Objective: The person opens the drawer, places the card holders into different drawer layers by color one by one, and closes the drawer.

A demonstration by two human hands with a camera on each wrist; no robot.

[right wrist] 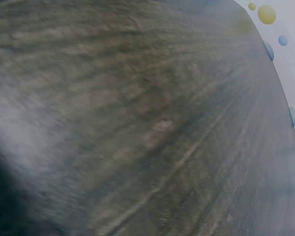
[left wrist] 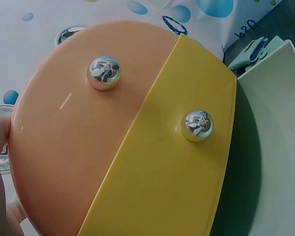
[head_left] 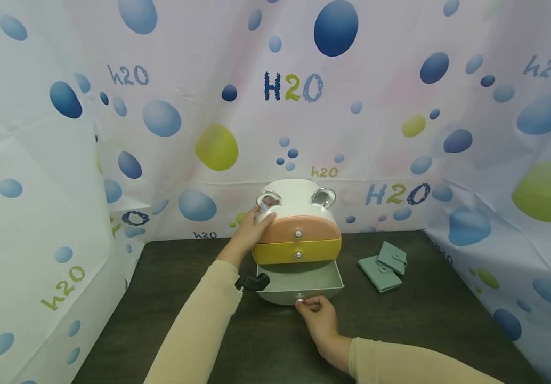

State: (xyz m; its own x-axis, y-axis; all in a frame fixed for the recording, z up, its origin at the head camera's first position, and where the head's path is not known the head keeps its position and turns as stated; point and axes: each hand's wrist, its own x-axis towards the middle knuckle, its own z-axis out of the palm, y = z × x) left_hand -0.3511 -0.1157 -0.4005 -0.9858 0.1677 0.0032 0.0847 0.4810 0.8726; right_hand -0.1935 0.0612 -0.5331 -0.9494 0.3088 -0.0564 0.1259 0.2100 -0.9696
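A small rounded drawer box (head_left: 291,196) with a white body and two shiny ear-like loops stands on the dark table. Its orange top drawer (head_left: 285,228) and yellow middle drawer (left wrist: 162,162) are closed, each with a silvery ball knob. The pale green bottom drawer (head_left: 299,277) is pulled out toward the person, and no contents show inside. My left hand (head_left: 249,234) grips the box's upper left side, thumb near the orange drawer's edge. At the green drawer's front, my right hand (head_left: 321,322) pinches its knob (head_left: 300,301) between thumb and finger.
Right of the box, two mint-green snap-closed pouches (head_left: 382,273) lie on the dark table (head_left: 429,320), one overlapping the other. A patterned white cloth (head_left: 376,133) hangs behind and along both sides. The right wrist view holds mostly blurred tabletop.
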